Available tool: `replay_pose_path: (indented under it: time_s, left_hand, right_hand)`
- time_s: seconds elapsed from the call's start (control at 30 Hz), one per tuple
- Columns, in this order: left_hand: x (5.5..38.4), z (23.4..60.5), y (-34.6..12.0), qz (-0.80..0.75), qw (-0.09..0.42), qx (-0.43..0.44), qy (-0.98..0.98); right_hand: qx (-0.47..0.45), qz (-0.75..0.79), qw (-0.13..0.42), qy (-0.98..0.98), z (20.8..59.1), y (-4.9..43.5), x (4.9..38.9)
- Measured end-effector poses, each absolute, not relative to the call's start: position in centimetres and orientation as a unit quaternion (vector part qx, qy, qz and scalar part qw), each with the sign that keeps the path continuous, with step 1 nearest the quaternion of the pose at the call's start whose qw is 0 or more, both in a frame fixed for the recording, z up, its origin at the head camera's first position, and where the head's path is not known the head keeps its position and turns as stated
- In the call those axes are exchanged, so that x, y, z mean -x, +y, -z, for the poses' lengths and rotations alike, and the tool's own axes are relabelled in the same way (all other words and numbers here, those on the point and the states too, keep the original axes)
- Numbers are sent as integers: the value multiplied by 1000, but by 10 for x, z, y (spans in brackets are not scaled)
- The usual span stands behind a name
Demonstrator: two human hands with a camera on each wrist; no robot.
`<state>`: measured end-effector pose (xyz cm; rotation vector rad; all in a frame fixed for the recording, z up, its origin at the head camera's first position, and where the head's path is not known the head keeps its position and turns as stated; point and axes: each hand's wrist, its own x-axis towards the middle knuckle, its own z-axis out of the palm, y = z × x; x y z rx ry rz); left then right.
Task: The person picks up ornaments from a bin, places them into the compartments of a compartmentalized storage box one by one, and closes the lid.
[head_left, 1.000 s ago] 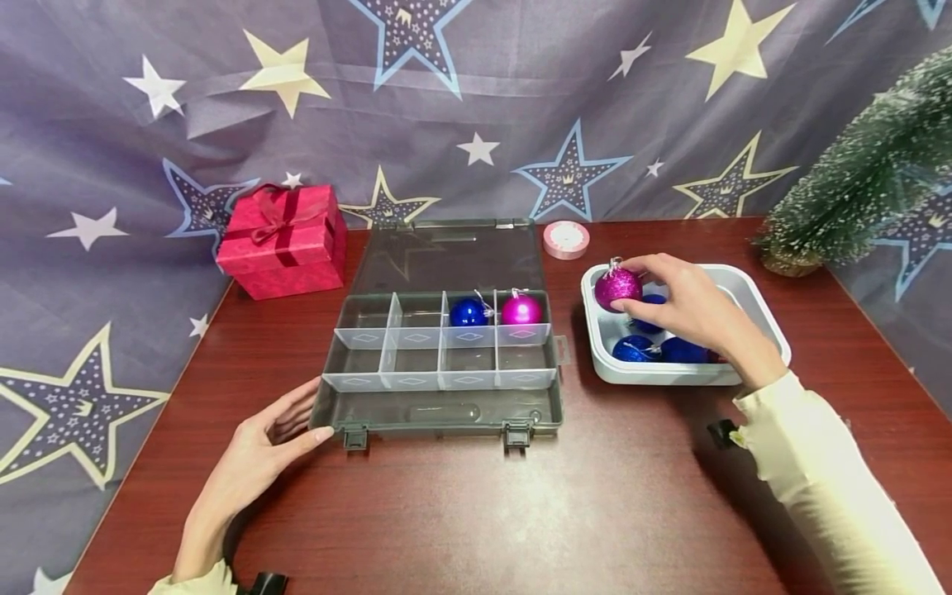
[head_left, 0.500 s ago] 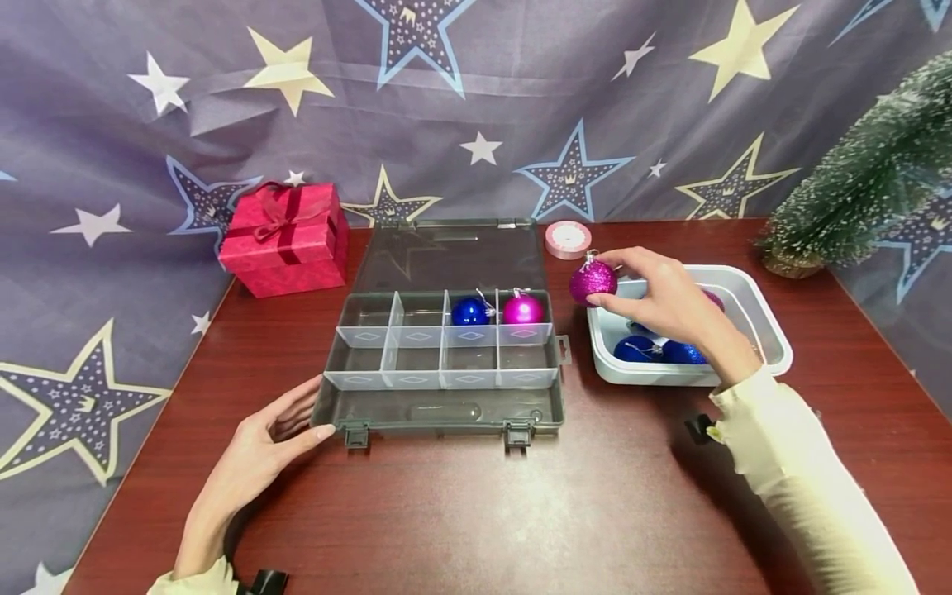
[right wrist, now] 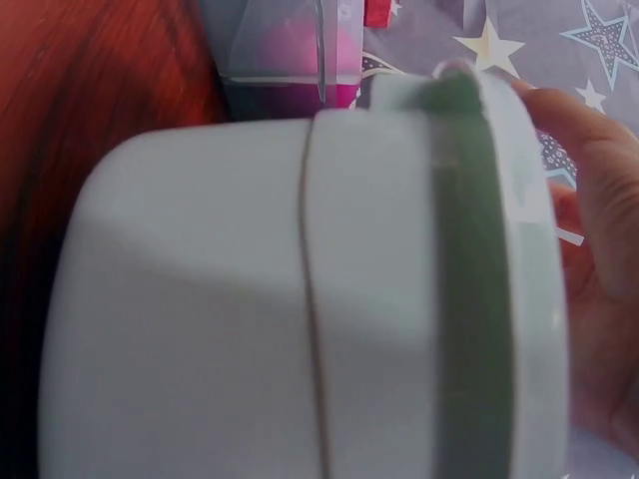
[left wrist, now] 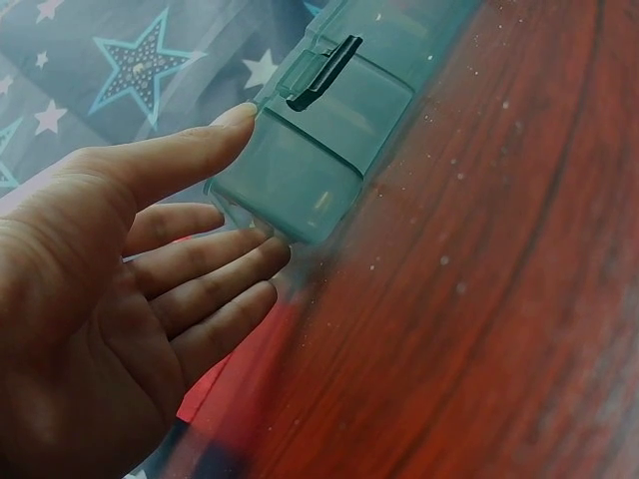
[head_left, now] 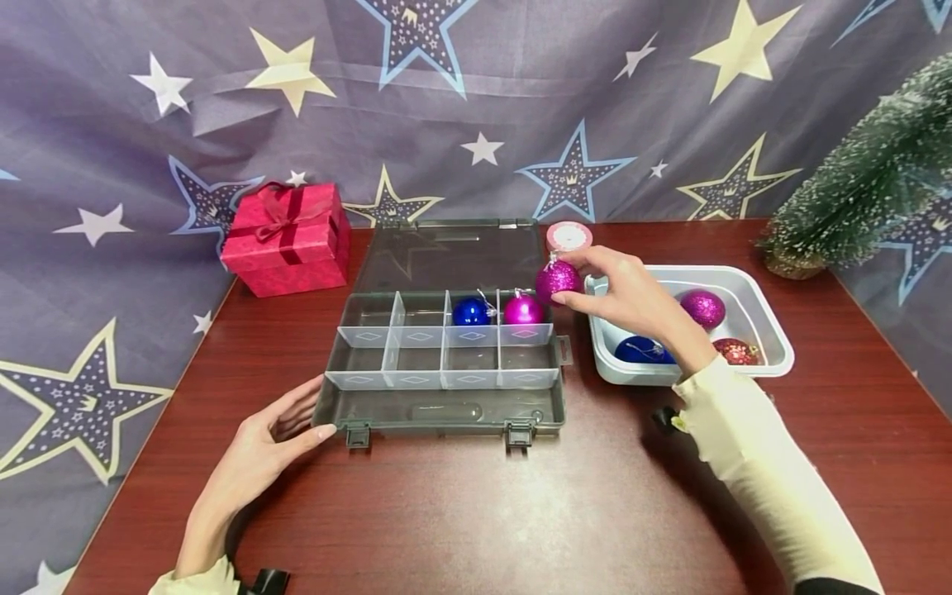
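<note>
My right hand (head_left: 632, 293) pinches a glittery magenta Christmas bauble (head_left: 557, 283) between thumb and fingers, in the air at the right rear edge of a divided grey plastic box (head_left: 439, 411). The box lies with its see-through lid (head_left: 454, 260) folded back. In its rear row sit a shiny blue bauble (head_left: 472, 311) and a shiny pink bauble (head_left: 524, 311), in neighbouring compartments. My left hand (head_left: 256, 450) rests at the box's front left corner, fingers extended; the left wrist view shows the thumb (left wrist: 215, 140) against the box edge. The right wrist view hides the held bauble.
A white tub (head_left: 777, 359) on the right holds a magenta glitter bauble (head_left: 702, 309), a red one (head_left: 736, 352) and blue ones (head_left: 643, 349). A pink ribbon roll (head_left: 568, 236), a red gift box (head_left: 286, 240) and a small snowy tree (head_left: 855, 182) stand along the back.
My right hand has carried the magenta bauble leftward from over the tub to the box's right rear edge. More baubles in the tub now show. The left hand stays in place.
</note>
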<state>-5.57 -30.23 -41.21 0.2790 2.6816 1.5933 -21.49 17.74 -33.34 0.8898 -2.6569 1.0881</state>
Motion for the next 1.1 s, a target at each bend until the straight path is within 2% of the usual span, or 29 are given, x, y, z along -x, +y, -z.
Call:
replay_pose_path:
  time_s: [0.43,1.1]
  left_hand:
    - [56,412,-303,-504,6,-85,859]
    - [56,411,-303,-504,13,-82,860]
  right_hand:
    - [-314,-377,18,-871,328,141,227]
    - [-357,-342,-3,-870,324,87,244]
